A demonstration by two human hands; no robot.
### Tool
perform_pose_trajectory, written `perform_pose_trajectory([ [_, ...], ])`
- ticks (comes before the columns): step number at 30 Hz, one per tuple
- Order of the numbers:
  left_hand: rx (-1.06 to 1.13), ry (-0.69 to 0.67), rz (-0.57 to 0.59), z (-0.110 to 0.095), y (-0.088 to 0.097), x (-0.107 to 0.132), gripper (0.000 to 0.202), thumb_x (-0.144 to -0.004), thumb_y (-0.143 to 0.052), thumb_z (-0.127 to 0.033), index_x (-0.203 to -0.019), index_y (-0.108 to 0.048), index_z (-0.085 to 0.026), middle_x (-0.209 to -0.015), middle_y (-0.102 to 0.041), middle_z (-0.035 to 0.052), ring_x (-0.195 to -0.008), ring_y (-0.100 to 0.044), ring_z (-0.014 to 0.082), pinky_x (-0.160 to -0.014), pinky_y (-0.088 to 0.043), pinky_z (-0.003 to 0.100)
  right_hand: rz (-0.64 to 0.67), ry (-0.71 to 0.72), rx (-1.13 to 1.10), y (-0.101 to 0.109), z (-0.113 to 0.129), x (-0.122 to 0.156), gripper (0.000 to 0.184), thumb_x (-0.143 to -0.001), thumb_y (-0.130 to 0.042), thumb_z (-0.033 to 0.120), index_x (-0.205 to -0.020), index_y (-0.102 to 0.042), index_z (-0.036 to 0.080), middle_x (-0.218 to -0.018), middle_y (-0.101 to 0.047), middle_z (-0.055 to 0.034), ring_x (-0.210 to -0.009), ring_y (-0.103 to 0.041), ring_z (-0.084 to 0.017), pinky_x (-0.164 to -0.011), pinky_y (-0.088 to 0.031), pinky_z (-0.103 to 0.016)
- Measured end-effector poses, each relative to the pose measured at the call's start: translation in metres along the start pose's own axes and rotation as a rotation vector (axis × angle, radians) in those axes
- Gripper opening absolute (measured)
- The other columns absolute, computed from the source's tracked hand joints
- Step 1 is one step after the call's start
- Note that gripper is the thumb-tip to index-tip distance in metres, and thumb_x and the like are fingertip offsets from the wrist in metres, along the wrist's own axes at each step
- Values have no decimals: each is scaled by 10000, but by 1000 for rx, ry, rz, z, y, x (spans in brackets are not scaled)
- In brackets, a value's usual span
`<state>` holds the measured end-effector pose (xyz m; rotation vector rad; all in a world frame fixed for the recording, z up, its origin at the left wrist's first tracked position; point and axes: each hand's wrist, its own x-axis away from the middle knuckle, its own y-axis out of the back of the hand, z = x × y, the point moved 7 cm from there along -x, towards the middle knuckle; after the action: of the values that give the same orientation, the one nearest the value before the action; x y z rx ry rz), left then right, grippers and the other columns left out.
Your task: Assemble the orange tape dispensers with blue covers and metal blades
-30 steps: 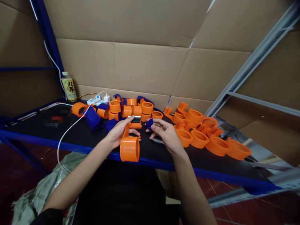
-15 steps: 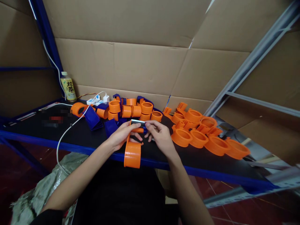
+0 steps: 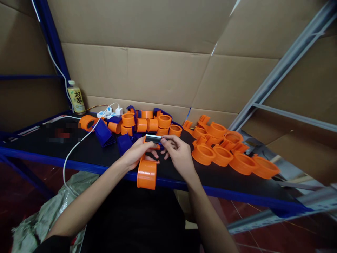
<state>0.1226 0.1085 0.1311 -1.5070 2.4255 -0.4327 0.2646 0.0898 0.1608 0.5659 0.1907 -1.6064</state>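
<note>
My left hand point(image 3: 135, 153) is closed around an orange tape dispenser point(image 3: 146, 174), its round hub hanging down over the table's front edge. Across the top of the dispenser lies a black strip with a white serrated blade point(image 3: 153, 136), under my left thumb. My right hand point(image 3: 179, 151) pinches the right end of that strip, thumb and fingers meeting there. A bit of dark blue shows beneath the strip, mostly covered by my fingers.
Orange dispenser bodies point(image 3: 223, 155) stand grouped on the right of the black tabletop point(image 3: 168, 175). Finished-looking orange and blue dispensers point(image 3: 128, 120) are piled behind my hands. Blue parts point(image 3: 105, 134), a white cable point(image 3: 68, 154), a power strip point(image 3: 104, 113) and a bottle point(image 3: 77, 98) are leftward.
Both hands and the dispenser have shifted very slightly left. My left thumb has slid a little down off the black strip, so more of it shows. The grips are otherwise the same.
</note>
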Motion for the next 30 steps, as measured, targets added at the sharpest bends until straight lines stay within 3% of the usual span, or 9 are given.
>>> perform_pose_trajectory([
  [6,1,-17,1,1,-3,2,214,-770,-727,-184,-966,-646,-156,-821,-671,34,-587,-628,135,-602,-643,371,2,18,33,-1,6,4,457,-840,-733,564,-1089,-687,183,-725,-663,-11,-613,-675,-169,-471,-565,-246],
  [10,4,-45,4,-1,-7,3,224,-802,-715,-219,-1003,-639,-156,-824,-677,37,-590,-623,125,-568,-622,311,-22,48,113,-1,10,7,462,-838,-735,564,-1099,-697,185,-744,-687,-31,-647,-679,-184,-511,-578,-268],
  [21,-160,-266,9,-15,-11,12,366,-819,-770,-391,-1035,-562,-180,-683,-653,-23,-573,-667,147,-576,-595,276,-41,230,190,5,38,19,448,-887,-722,441,-1264,-720,198,-978,-739,-81,-749,-689,-180,-621,-627,-296],
  [30,-153,-377,69,-24,-14,23,325,-882,-743,-316,-1099,-531,-201,-857,-668,-17,-658,-692,117,-677,-609,265,-61,379,282,5,60,31,442,-910,-723,368,-1325,-696,219,-1009,-731,-70,-773,-701,-160,-628,-625,-265],
])
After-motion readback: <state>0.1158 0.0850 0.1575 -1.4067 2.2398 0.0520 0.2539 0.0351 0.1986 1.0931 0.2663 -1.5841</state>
